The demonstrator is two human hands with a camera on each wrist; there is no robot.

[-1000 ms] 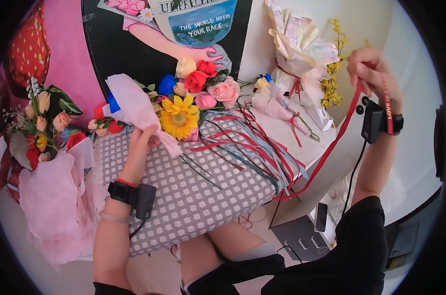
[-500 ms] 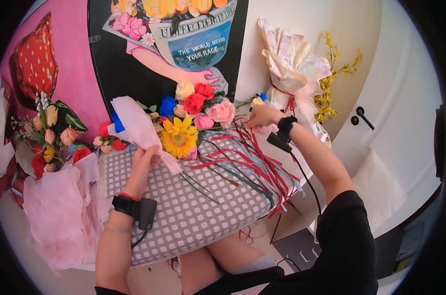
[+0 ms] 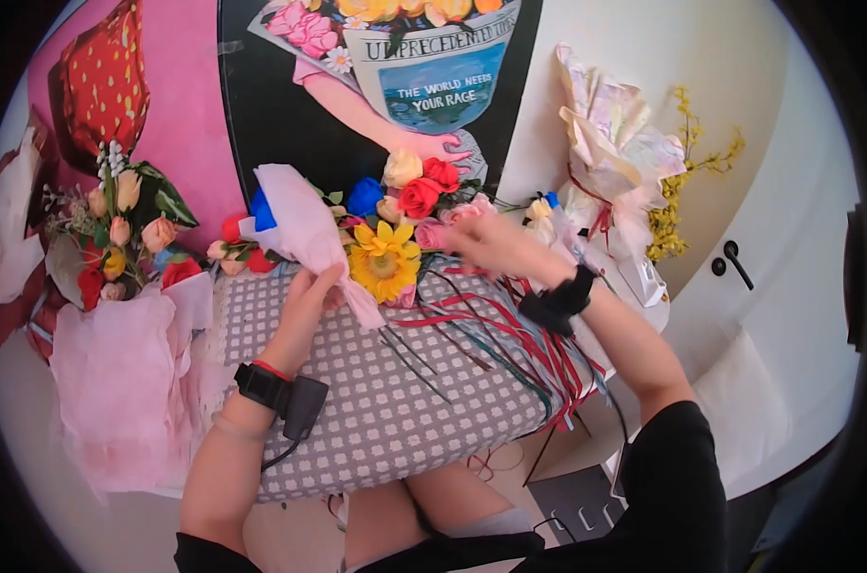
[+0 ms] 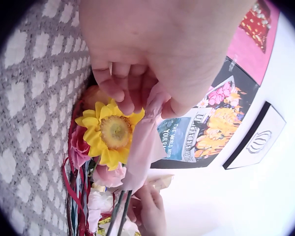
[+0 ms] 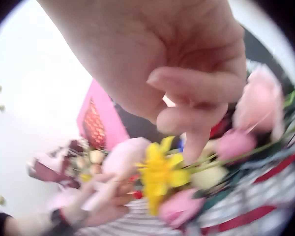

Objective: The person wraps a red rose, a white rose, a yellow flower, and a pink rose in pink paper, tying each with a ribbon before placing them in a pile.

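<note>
My left hand (image 3: 309,294) grips the gathered neck of a small bouquet in pale pink wrapping paper (image 3: 302,212). In the left wrist view the thumb and fingers pinch the twisted paper (image 4: 143,142), and thin dark stems (image 4: 119,214) stick out below it. Over the loose flowers hovers my right hand (image 3: 505,250), close to a pink rose (image 3: 474,206), its fingers (image 5: 201,86) loosely bent with nothing seen between them. A yellow sunflower (image 3: 384,263) lies between the two hands. Beneath the right wrist spreads a bundle of red, grey and dark ribbons (image 3: 515,329).
Pink paper sheets (image 3: 118,382) and a mixed bouquet (image 3: 118,229) are at the left. A wrapped cone of pale paper (image 3: 610,143) stands at the back right. A grey checked cloth (image 3: 386,430) covers the table, with a painted board (image 3: 262,105) behind.
My right hand came down from the upper right, where it held up a red ribbon, to the ribbon bundle, then left over the flowers without the ribbon. My left hand keeps its grip.
</note>
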